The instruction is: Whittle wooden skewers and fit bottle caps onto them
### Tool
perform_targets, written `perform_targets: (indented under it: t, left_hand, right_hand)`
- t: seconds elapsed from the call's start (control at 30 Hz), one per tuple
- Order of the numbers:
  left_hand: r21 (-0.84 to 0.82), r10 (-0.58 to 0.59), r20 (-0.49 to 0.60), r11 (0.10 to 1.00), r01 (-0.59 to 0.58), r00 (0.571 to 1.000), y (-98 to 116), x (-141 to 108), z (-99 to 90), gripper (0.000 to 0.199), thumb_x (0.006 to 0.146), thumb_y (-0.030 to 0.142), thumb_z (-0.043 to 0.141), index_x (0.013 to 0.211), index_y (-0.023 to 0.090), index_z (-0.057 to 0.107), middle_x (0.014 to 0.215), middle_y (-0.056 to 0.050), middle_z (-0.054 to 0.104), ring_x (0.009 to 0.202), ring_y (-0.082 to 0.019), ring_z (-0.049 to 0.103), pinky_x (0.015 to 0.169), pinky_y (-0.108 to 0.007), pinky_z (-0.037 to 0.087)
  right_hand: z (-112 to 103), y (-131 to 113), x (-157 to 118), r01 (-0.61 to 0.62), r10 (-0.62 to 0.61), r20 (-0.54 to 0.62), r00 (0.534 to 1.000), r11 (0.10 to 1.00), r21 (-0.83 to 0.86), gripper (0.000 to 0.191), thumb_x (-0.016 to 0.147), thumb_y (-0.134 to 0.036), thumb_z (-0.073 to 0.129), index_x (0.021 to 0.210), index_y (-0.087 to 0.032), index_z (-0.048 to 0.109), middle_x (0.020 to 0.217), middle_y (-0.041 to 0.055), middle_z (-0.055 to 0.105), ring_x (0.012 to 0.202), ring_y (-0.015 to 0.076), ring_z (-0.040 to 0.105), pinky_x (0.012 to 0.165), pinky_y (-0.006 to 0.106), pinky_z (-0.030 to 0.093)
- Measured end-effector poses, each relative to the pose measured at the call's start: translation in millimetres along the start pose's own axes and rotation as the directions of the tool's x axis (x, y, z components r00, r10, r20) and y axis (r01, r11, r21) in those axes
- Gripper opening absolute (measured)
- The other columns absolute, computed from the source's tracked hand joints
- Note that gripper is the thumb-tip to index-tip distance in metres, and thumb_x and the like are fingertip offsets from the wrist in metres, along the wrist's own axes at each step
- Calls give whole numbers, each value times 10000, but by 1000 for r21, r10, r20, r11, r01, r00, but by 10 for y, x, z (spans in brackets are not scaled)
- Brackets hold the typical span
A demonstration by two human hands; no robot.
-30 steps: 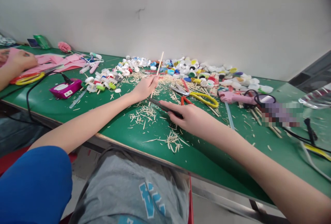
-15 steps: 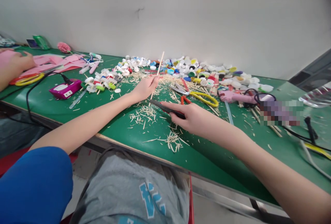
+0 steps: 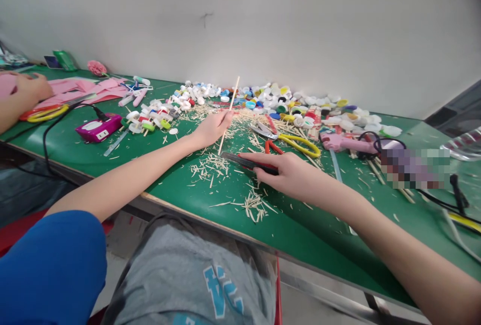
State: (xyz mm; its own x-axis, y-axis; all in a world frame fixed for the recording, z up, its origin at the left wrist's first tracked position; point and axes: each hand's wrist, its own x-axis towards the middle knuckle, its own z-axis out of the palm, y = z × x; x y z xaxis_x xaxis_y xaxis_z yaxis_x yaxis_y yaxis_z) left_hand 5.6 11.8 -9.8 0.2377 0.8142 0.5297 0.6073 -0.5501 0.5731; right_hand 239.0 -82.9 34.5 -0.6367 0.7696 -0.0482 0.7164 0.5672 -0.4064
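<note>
My left hand (image 3: 215, 129) is closed around a thin wooden stick (image 3: 234, 93), which it holds tilted with the top toward the wall. The stick's lower end points down at the green tabletop. In my right hand (image 3: 287, 172) is a dark utility knife (image 3: 250, 161), its tip right by that lower end; I cannot tell whether they touch. Beneath both hands lie pale wood shavings (image 3: 210, 169), and a nearer heap of shavings (image 3: 255, 207) sits below the knife. Just beyond my right hand rest pliers (image 3: 269, 137) with red handles and yellow-handled scissors (image 3: 300, 144).
Many plastic bottle caps (image 3: 278, 95) are piled along the wall. Caps on sticks (image 3: 150, 117) and a purple power box (image 3: 98, 127) lie left. A pink glue gun (image 3: 347, 143) with a black cord is on the right. Another person's hand (image 3: 32, 89) touches pink sheets (image 3: 75, 86).
The knife has moved slightly to the right and toward me, along the stick's lower end. My left hand keeps its hold on the stick. The view has shifted a little.
</note>
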Motion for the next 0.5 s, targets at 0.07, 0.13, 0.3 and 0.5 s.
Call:
perform_targets:
  t: [0.07, 0.13, 0.3, 0.5]
  left_hand:
    - [5, 2, 0, 1000, -2, 1000, -6, -1, -1, 502, 962, 497, 233, 702, 172, 514, 537, 20, 475, 501, -72, 459, 566, -241, 351]
    - [2, 5, 0, 1000, -5, 1000, -5, 0, 1, 498, 960, 502, 239, 684, 172, 491, 538, 20, 475, 501, -69, 459, 562, -237, 348]
    - [-4, 10, 2, 1000, -10, 1000, 18, 8, -2, 460, 964, 472, 249, 673, 178, 450, 554, 22, 472, 514, -71, 448, 574, -240, 353]
    - [-17, 5, 10, 1000, -5, 1000, 25, 13, -11, 433, 967, 443, 262, 660, 183, 422, 545, 26, 471, 508, -73, 447, 578, -247, 348]
  right_hand:
    - [-8, -2, 2, -10, 10, -12, 1000, 1000, -13, 472, 903, -361, 429, 1367, -343, 516, 550, -54, 490, 407, 25, 314, 449, 166, 236]
    - [-16, -12, 7, -15, 14, -29, 999, 1000, -24, 467, 905, -372, 431, 1365, -366, 510, 541, -61, 481, 404, 23, 307, 445, 162, 234]
    - [21, -11, 37, 7, -19, -116, 993, 994, -105, 490, 937, -409, 390, 1423, -360, 438, 617, -47, 529, 441, 20, 328, 482, 164, 251]
    - [112, 17, 75, 12, -30, -118, 993, 988, -156, 509, 956, -411, 350, 1455, -321, 402, 617, -30, 513, 444, 20, 319, 498, 169, 249]
